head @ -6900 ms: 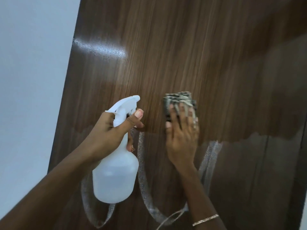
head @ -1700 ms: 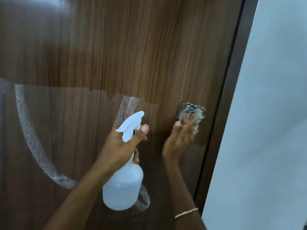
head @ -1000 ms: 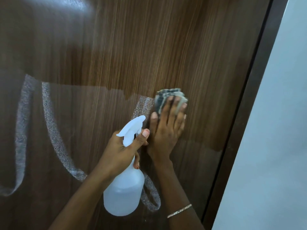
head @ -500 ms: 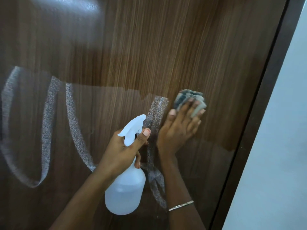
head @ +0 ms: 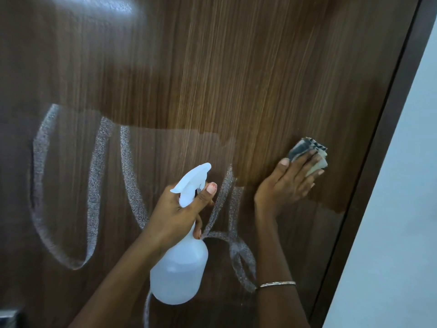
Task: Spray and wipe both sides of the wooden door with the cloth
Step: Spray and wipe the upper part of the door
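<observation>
The dark wooden door [head: 212,79] fills the view, with looping wet streaks [head: 94,185] across its lower half. My left hand [head: 179,214] grips the neck of a white spray bottle [head: 179,273], held just in front of the door with the nozzle pointing up and right. My right hand [head: 288,183] presses a folded grey cloth [head: 307,150] flat against the door near its right edge, fingers straight over the cloth. A thin bracelet [head: 277,284] sits on my right wrist.
The dark door frame [head: 383,162] runs diagonally down the right side, with a pale wall [head: 406,209] beyond it. A bit of metal hardware [head: 8,316] shows at the bottom left corner. A light glare [head: 113,5] reflects off the door's top left.
My right hand has slid the cloth to the right, toward the door's edge, leaving more wet loops behind. My left hand and the bottle have hardly moved.
</observation>
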Tool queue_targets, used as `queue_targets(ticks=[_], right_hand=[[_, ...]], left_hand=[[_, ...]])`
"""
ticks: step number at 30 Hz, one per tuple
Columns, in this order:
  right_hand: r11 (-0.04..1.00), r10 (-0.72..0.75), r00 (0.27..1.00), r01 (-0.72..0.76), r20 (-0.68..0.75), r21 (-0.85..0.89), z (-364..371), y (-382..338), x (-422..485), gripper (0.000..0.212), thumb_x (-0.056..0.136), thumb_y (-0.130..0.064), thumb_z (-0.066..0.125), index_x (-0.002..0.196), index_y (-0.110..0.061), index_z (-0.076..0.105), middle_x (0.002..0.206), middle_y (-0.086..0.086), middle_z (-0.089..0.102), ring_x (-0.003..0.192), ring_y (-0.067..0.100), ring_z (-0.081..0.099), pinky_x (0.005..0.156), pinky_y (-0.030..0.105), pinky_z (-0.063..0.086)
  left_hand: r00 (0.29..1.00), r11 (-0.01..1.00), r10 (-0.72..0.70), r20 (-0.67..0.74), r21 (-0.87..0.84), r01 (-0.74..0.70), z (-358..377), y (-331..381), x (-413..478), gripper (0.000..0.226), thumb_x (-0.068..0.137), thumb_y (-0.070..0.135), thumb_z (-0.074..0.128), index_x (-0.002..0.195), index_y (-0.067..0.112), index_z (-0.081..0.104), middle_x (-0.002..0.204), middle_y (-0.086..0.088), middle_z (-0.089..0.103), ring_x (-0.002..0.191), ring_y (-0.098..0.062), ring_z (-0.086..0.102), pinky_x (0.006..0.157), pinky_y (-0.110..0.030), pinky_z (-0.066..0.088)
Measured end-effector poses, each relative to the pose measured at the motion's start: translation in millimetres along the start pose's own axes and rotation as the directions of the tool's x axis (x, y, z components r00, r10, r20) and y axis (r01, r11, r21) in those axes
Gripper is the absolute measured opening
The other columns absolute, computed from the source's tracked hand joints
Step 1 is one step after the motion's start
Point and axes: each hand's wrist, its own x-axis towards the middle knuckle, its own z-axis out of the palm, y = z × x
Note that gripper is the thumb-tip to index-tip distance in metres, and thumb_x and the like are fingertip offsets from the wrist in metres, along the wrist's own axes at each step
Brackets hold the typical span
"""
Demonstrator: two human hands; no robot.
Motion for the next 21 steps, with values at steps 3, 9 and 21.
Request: queue_targets(ticks=[3,9,21], right_hand=[[0.982,-0.181,0.981,0.184,0.071,-0.036,12,-46,-48,0.060,0.109,-0.037,0.033,0.163,-0.016,0.021,0.171,0.007,0.013,0.158,0.034,0.004,0.126,0.056,0.012],[0.713,-0.669,0.687,0.701,0.284,-0.016,6,-44,-62,0.057,0.108,-0.045,0.030,0.161,-0.024,0.027,0.170,0.003,0.018,0.158,0.029,0.010,0.126,0.056,0.011],[0.967,-0.244,0.966,0.249,0.087,-0.046,24,-77,-88,0.058,0.109,-0.038,0.032,0.163,-0.019,0.021,0.171,0.008,0.014,0.158,0.036,0.005,0.126,0.057,0.011]], left_hand=[[0.999,0.999,0.028,0.016,-0.019,-0.027,-7,2,0,0.036,0.090,0.043,0.058,0.123,0.056,0.052,0.086,-0.006,0.070,0.038,-0.022,0.052,0.058,-0.041,0.058],[0.999,0.999,0.032,0.025,-0.025,-0.031,-20,3,-3,0.036,0.088,0.045,0.058,0.122,0.054,0.053,0.085,-0.005,0.070,0.036,-0.022,0.051,0.053,-0.041,0.055],[1.000,1.000,-0.011,-0.020,-0.001,0.010,-57,4,-14,0.041,0.084,0.050,0.056,0.125,0.047,0.054,0.067,0.009,0.069,0.039,-0.017,0.053,0.056,-0.023,0.057]])
